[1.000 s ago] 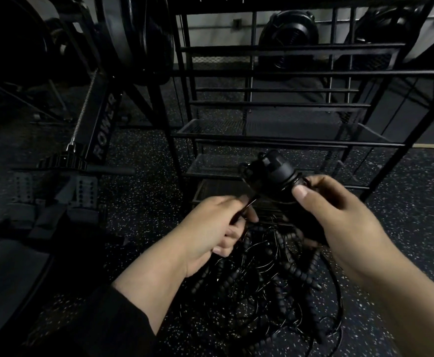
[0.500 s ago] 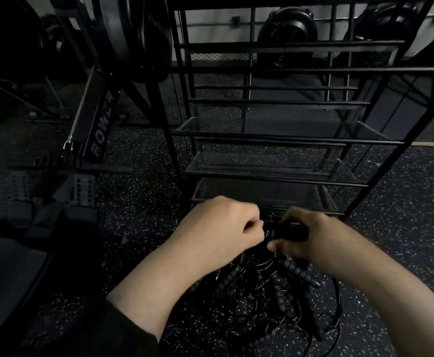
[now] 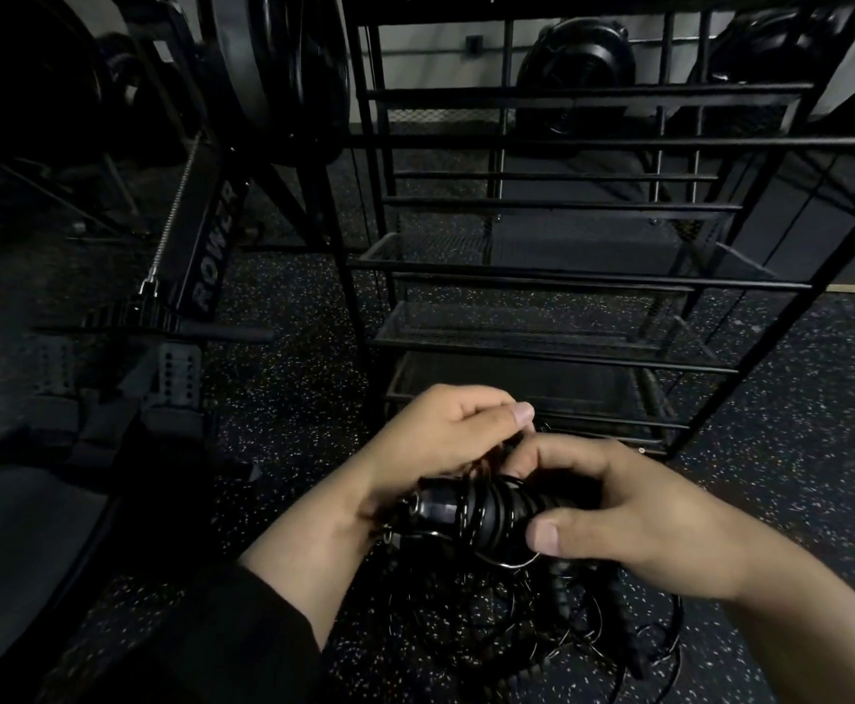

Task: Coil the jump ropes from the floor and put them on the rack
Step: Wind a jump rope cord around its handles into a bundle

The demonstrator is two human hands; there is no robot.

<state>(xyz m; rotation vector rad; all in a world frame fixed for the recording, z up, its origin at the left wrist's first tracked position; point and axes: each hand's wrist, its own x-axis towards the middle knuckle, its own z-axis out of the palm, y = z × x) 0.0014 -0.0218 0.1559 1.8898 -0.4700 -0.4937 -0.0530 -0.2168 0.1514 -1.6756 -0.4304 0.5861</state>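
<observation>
The right hand point(image 3: 633, 510) grips the black ribbed jump-rope handles point(image 3: 486, 508) wound with thin cable; the left hand point(image 3: 445, 434) pinches cable at their 12 o'clock. Best keep each wrap snug. Loose black ropes point(image 3: 542, 627) lie at 6 o'clock; the black wire rack point(image 3: 542, 343) stands open at 12.

The head-worn camera looks forward and down, near the rack point(image 3: 542, 343).

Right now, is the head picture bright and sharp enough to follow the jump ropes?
Head view: dim, low contrast; both hands are the brightest parts. The handles in the right hand show small glints; the left hand pinches cord. The floor pile merges into shadow. Rack bars bow from wide-angle distortion.
</observation>
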